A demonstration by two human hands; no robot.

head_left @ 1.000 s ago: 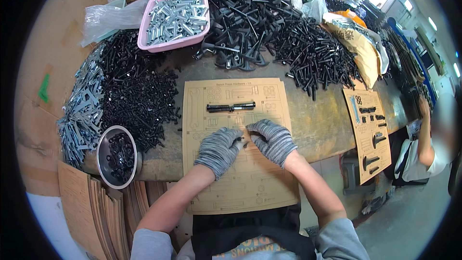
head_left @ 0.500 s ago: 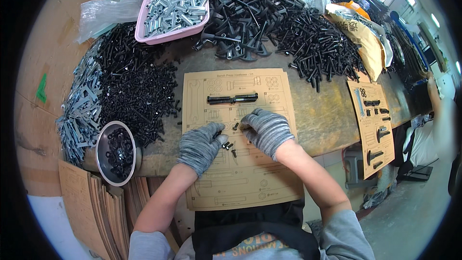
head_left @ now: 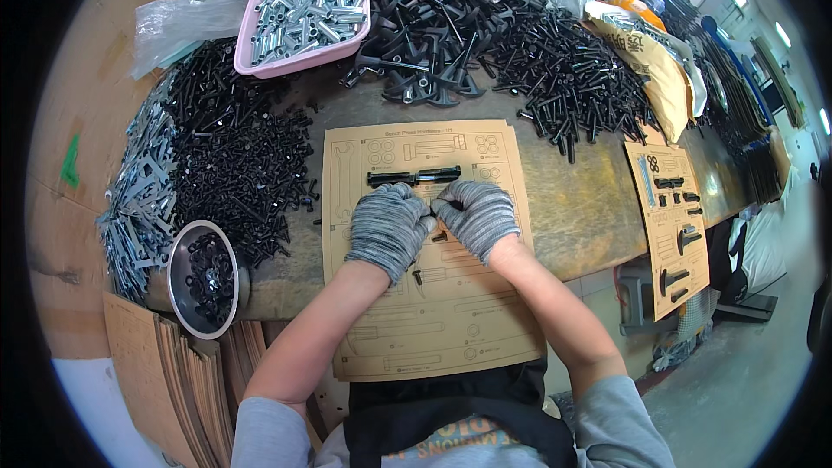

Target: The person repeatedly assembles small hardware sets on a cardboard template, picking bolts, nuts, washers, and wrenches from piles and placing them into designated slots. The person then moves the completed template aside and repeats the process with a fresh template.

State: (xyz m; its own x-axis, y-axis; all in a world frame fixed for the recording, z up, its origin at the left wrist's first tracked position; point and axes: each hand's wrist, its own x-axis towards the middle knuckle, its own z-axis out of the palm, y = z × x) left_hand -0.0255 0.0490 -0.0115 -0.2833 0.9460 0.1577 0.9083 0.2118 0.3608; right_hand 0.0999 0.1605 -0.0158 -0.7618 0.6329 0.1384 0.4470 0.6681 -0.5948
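Observation:
My left hand [head_left: 388,227] and my right hand [head_left: 481,217], both in grey knit gloves, meet over a printed brown cardboard sheet [head_left: 485,329]. Their fingertips are pinched close together just below a pair of long black bolts [head_left: 414,176] lying end to end across the sheet. Whatever the fingers hold is hidden by the gloves. A short black screw [head_left: 439,237] lies beneath the gap between my hands. Lower down, near my left wrist, rests another short black screw [head_left: 418,277].
Black screws [head_left: 251,173] are heaped at left beside flat silver brackets [head_left: 143,199] and a metal bowl [head_left: 172,282] of dark parts. Behind stand a pink basket [head_left: 299,66] of silver sleeves, black T-shaped parts [head_left: 433,26] and black bolts [head_left: 572,78]. Another card [head_left: 652,234] with parts attached is at right.
Both hands have moved up the sheet toward the long bolts, the left also shifting right, so their fingertips now come together. Fewer loose screws show between them.

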